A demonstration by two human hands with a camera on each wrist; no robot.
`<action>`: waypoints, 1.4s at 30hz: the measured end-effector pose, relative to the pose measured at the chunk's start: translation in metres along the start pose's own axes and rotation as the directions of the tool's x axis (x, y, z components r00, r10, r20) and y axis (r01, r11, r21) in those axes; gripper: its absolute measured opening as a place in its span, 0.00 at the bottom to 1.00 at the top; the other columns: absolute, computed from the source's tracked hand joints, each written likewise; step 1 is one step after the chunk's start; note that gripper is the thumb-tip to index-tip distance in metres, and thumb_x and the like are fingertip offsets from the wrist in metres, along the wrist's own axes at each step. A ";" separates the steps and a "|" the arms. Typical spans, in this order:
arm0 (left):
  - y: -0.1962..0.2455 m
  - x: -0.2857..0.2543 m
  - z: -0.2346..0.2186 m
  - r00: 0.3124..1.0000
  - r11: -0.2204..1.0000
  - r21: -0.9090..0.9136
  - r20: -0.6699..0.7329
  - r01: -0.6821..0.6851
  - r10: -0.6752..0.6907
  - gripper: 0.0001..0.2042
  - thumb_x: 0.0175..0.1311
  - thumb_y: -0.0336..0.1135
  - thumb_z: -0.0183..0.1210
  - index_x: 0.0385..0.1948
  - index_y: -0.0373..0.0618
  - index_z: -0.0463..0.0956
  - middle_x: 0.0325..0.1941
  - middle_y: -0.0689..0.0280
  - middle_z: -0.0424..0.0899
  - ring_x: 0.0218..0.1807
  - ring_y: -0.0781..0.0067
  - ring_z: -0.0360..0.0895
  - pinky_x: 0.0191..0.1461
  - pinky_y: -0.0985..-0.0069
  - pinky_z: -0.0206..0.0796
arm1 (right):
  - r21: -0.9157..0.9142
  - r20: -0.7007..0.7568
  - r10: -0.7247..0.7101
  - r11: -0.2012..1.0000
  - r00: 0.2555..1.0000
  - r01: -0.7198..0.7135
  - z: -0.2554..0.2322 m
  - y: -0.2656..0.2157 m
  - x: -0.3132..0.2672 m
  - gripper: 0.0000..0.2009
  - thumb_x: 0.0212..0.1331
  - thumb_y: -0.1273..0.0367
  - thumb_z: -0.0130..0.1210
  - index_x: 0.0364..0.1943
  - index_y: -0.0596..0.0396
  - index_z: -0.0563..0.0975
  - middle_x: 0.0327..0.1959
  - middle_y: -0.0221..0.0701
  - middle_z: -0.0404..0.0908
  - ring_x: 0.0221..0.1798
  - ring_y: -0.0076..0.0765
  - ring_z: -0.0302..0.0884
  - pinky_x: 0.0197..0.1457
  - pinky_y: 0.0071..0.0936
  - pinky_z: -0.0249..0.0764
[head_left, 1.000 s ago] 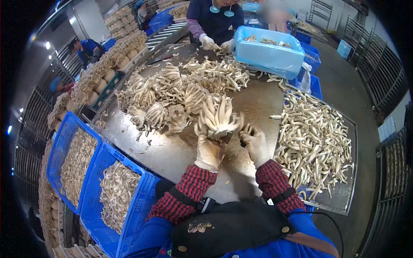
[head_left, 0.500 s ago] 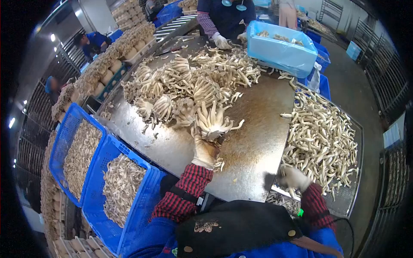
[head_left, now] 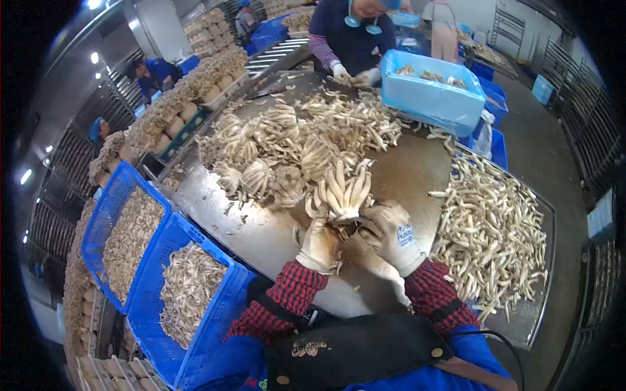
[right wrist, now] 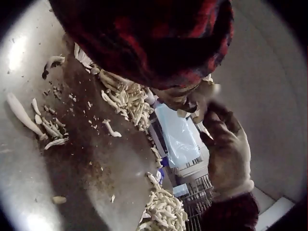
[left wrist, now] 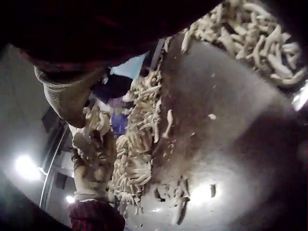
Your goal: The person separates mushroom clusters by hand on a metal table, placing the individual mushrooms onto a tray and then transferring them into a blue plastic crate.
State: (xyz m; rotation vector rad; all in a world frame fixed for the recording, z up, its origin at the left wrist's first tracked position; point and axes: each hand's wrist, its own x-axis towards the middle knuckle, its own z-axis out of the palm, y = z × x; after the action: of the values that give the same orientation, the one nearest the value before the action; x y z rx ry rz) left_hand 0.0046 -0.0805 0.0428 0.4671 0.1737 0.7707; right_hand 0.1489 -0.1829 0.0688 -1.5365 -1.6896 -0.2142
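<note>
**Hold steady below, work gently from the side**

Your left grip (head_left: 319,242) is curled round the underside of a mushroom cluster (head_left: 342,192), just right of the centre of the head view. The stems fan upward above your fingers. Your right grip (head_left: 395,236) is at the lower right of the cluster, its fingers bent in towards the root end; whether they pinch anything there you cannot tell from these views.

The step in hand looks like parting or cleaning the cluster at its base. To do it well, let the left side bear the weight and keep still, so the right side alone does the pulling. Take hold low, close to the root, and draw outward along the line of the stem; bending a stem sideways would probably snap it. Turn the cluster a little at a time, so that each fresh side faces your right.

Beneath both is the metal bench (head_left: 411,176), with a heap of unparted clusters (head_left: 261,133) beyond, towards the upper middle. At the right of the frame lies a broad spread of loose stems (head_left: 492,231). Lower left stand two blue baskets (head_left: 218,313) of smaller pieces, and upper right a box lined in blue plastic (head_left: 430,104).
</note>
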 end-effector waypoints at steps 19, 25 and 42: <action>0.009 0.029 -0.046 0.966 0.985 0.090 -0.201 -0.145 0.161 0.22 0.70 0.43 0.52 0.60 0.41 0.62 0.55 0.61 0.74 0.55 0.66 0.74 0.57 0.67 0.70 | -0.060 0.152 0.088 0.995 0.985 -0.079 0.053 0.029 0.039 0.15 0.45 0.68 0.64 0.40 0.54 0.78 0.32 0.37 0.76 0.38 0.46 0.75 0.43 0.40 0.71; 0.004 0.031 -0.047 0.928 0.910 0.340 -0.199 -0.238 0.317 0.21 0.69 0.44 0.52 0.58 0.41 0.66 0.54 0.61 0.76 0.52 0.67 0.76 0.57 0.70 0.70 | -0.167 0.366 0.214 0.972 0.905 -0.163 0.057 0.033 0.031 0.18 0.46 0.63 0.64 0.42 0.53 0.78 0.36 0.39 0.79 0.44 0.48 0.76 0.50 0.41 0.72; 0.014 0.018 -0.043 0.977 0.988 0.051 -0.153 -0.143 0.149 0.28 0.66 0.48 0.55 0.65 0.48 0.60 0.64 0.61 0.69 0.64 0.65 0.67 0.69 0.64 0.58 | 0.791 0.437 0.628 0.072 0.644 -0.608 0.076 0.018 -0.004 0.08 0.55 0.76 0.55 0.39 0.59 0.73 0.30 0.24 0.72 0.31 0.17 0.66 0.34 0.18 0.67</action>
State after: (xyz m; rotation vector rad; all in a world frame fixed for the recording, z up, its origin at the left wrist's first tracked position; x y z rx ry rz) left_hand -0.0047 -0.0445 0.0118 0.4603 0.3040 0.9501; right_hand 0.1302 -0.1346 0.0100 -1.1482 -0.6207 1.0469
